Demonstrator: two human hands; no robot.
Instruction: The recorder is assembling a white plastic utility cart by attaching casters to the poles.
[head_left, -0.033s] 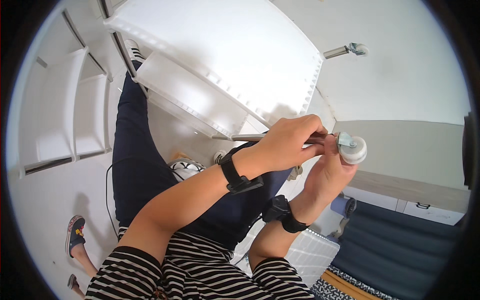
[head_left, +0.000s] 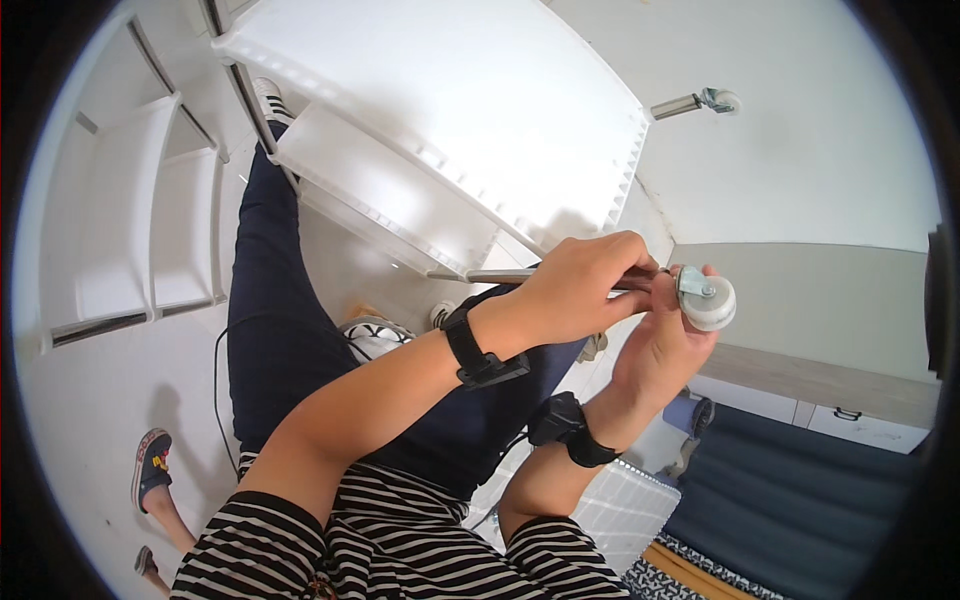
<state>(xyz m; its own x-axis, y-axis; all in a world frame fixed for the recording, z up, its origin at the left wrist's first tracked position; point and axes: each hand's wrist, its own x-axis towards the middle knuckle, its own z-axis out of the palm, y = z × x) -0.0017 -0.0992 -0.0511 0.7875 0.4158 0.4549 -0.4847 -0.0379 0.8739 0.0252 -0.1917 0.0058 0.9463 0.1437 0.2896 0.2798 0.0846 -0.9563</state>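
A white plastic shelf rack [head_left: 480, 110] with metal tube legs lies on its side in front of me. My left hand [head_left: 590, 275] is closed around the end of one metal leg [head_left: 497, 276], with thumb and fingertips meeting near its tip. At that tip is a caster [head_left: 708, 304] with a white wheel and a shiny metal bracket. My right hand [head_left: 665, 335] grips the caster from below and behind; most of its fingers are hidden by the wheel. Whether the caster's stem sits fully inside the tube cannot be seen. Another leg farther off carries a second caster [head_left: 721, 101].
More white shelving [head_left: 110, 210] stands at the left. A dark cable [head_left: 217, 400] runs by my leg. Another person's shoe [head_left: 152, 460] shows at lower left. At right are a dark blue cloth [head_left: 790, 500], a drawer unit [head_left: 865, 428] and a white perforated panel [head_left: 625, 510].
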